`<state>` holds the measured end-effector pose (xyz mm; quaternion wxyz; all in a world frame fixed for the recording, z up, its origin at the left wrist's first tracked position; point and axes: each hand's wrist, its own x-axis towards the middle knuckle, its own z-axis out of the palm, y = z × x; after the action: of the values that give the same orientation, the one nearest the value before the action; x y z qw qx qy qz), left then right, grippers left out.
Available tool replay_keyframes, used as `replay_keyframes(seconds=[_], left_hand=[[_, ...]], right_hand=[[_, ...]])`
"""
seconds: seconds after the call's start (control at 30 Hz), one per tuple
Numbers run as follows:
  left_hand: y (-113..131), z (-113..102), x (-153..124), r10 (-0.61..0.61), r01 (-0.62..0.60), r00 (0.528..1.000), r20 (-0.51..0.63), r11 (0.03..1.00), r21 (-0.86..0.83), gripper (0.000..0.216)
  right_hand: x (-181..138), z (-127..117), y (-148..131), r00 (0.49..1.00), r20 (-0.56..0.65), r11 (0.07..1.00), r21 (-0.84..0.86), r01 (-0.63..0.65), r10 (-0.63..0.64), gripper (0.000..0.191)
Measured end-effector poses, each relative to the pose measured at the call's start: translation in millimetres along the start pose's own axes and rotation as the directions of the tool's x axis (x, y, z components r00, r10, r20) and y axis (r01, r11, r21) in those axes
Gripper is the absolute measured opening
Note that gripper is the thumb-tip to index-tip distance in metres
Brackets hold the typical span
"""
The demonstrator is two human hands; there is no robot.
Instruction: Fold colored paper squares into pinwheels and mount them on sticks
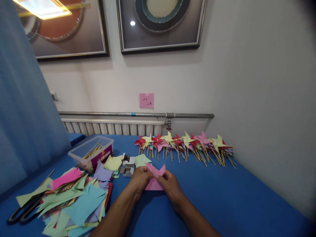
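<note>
A pink paper square [154,185] is held between my two hands just above the blue table, its top corners standing up as cut flaps. My left hand [141,179] pinches its left side, thumb on the front. On the right side, my right hand [170,185] grips the paper with thumb and fingers. Beyond my left hand lie a light green paper piece [142,160] and small open cardboard boxes [128,168]; what the farther box holds is too small to make out.
Finished paper pinwheels [187,139] on sticks lie in a row at the back. Leftward are a clear plastic tub [92,151] with sticks, a heap of coloured paper [81,204] and black-handled scissors [27,209]. A wall and radiator [113,126] bound the table's far side.
</note>
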<state>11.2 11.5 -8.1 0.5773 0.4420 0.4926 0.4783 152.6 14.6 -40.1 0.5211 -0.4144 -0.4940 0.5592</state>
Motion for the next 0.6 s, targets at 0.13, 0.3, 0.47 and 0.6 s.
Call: replay_keyframes(seconds=[0.13, 0.3, 0.47, 0.6], left_hand=[[4.6, 2.9, -5.9, -0.013, 0.017, 0.999, 0.037, 0.996, -0.092, 0.021], [9.5, 7.8, -12.3, -0.029, 0.031, 0.999, 0.014, 0.985, -0.168, 0.021], [9.2, 7.5, -12.9, -0.013, 0.022, 0.999, 0.046, 0.979, -0.201, 0.022], [9.3, 4.1, -11.1, 0.002, 0.003, 0.999, 0.033, 0.992, -0.129, 0.023]], right_hand=[[-3.3, 3.5, -6.9, 0.999, -0.036, 1.000, -0.004, -0.010, 0.010, 0.040], [-9.1, 5.4, -10.2, 0.998, -0.064, 0.999, 0.032, -0.021, 0.023, 0.035], [-12.8, 5.0, -12.8, 0.996, -0.081, 0.998, 0.052, -0.028, 0.032, 0.034], [-12.6, 3.0, -13.7, 0.993, -0.107, 0.999, 0.039, -0.035, 0.039, 0.034]])
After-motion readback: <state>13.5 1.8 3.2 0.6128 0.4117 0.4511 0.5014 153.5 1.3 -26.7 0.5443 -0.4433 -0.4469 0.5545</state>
